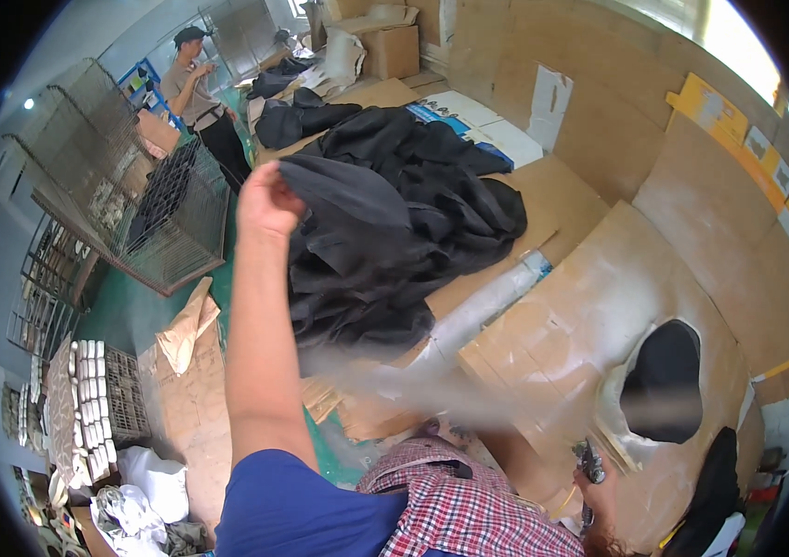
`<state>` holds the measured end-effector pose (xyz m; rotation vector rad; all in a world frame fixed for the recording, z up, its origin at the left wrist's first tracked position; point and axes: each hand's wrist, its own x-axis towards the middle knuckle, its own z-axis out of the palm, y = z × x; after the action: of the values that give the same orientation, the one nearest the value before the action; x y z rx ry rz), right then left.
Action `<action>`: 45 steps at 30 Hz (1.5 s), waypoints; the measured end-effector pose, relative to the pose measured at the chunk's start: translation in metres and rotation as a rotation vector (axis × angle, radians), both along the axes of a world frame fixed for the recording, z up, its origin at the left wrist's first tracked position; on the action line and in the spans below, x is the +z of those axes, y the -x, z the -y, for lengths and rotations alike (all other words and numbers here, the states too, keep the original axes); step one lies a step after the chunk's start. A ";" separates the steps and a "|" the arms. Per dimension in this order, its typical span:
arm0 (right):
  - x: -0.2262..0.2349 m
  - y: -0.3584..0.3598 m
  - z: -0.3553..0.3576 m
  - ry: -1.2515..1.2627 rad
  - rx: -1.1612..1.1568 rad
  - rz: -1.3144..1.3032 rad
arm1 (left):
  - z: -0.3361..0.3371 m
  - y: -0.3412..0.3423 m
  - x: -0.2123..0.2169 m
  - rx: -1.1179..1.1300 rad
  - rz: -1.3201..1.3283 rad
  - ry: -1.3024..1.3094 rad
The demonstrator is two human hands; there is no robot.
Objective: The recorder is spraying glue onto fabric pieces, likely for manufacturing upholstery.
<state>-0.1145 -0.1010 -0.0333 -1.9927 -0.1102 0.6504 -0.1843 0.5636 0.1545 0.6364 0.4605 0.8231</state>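
Observation:
My left hand [269,200] is raised with the arm stretched forward, its fingers closed on the edge of a black fabric piece [357,195]. That piece hangs over a large heap of black fabric [385,288] on cardboard. Low on the right, my right hand [601,492] is wrapped around a metal spray gun [588,461]. A pale blurred streak of mist stretches across the middle of the view near it. Beyond the right hand, a dark oval fabric piece [664,381] lies against a pale, coated patch of cardboard [613,408].
Cardboard panels [589,111] line the right and back. At left stand wire cages [176,223], a rack of pale items [90,408] and white bags [153,483]. Brown paper [192,325] lies on cardboard. Another person [200,102] stands at far left. Boxes [390,46] sit at the back.

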 end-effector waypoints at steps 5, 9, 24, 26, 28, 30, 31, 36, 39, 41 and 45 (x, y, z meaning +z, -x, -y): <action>0.027 -0.005 -0.063 0.066 0.061 0.095 | -0.077 0.083 -0.035 0.308 -0.008 0.076; 0.034 -0.002 -0.090 0.078 0.088 0.146 | -0.110 0.145 -0.151 0.509 -0.140 0.315; 0.109 0.064 0.023 -0.109 -0.318 0.222 | 0.084 -0.005 -0.179 0.511 -0.847 -1.072; 0.126 0.093 0.052 -0.212 -0.429 0.269 | 0.204 -0.088 -0.160 0.087 -0.595 -1.139; 0.144 0.122 0.080 -0.375 -0.538 0.327 | 0.307 -0.144 -0.168 -0.282 -0.409 -1.418; 0.152 0.153 0.103 -0.464 -0.726 0.402 | 0.409 -0.176 -0.164 -0.504 -0.105 -1.649; 0.155 0.168 0.113 -0.446 -0.800 0.404 | 0.451 -0.182 -0.154 -0.560 -0.084 -1.787; 0.158 0.218 0.129 -0.498 -0.903 0.451 | 0.511 -0.224 -0.161 -0.418 0.070 -2.193; 0.169 0.240 0.116 -0.542 -0.888 0.428 | 0.509 -0.249 -0.159 -0.418 0.122 -2.180; 0.184 0.244 0.112 -0.335 -0.725 0.378 | 0.506 -0.257 -0.159 -0.480 0.106 -2.184; 0.183 0.254 0.092 -0.338 -0.886 0.463 | 0.502 -0.262 -0.159 -0.646 0.033 -2.128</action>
<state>-0.3686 -0.1928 0.1500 -1.6017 0.3509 -0.3781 0.0778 0.0614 -0.0043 2.5122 -0.9058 0.3992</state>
